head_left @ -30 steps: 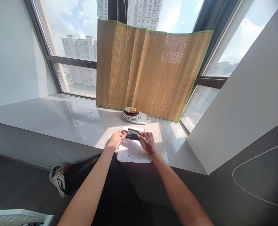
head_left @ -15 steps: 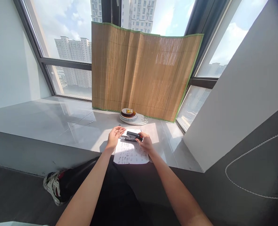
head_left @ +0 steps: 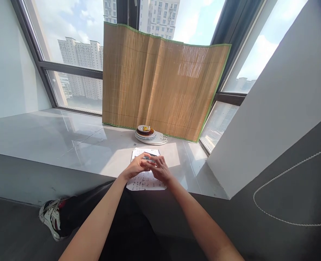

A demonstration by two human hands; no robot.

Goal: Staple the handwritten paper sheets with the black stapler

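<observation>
a tan mat (head_left: 160, 87) with green edging stands rippled in front of the dark window frame (head_left: 70, 70), its lower edge on the grey sill (head_left: 46, 134). light shows through its slats toward the upper right. just before it sit stacked plates: a wide white plate (head_left: 162, 140) lowest, smaller white plates (head_left: 144, 137) above, then a brown plate (head_left: 151, 132), and a little plate (head_left: 140, 128) on top bearing something yellow (head_left: 146, 128), too small to tell. pale towers (head_left: 81, 54) and clouds show outside. at the far right hangs a looped white cord (head_left: 258, 203).
</observation>
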